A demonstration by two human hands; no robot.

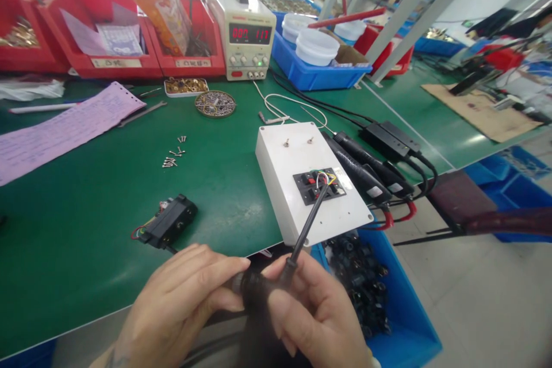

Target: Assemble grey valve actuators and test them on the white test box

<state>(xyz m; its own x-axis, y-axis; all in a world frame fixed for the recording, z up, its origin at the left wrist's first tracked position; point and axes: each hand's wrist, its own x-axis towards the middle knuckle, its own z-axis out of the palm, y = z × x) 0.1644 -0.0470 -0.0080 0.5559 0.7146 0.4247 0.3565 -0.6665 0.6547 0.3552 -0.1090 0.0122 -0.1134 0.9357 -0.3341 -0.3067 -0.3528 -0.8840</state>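
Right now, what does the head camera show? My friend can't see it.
A person's left hand and right hand hold a black cabled part beside a green workbench. On it sit a white box, loose screws and a power supply.

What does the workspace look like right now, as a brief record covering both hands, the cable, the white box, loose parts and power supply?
Left hand: gripping the dark part, which is blurred
Right hand: gripping the same part, by its cable end
Cable: black, running to coloured wires at the terminal panel
White box: carries that panel and two toggle switches
Black module: on the green table
Screws: loose, beyond the module
Power supply: display lit red
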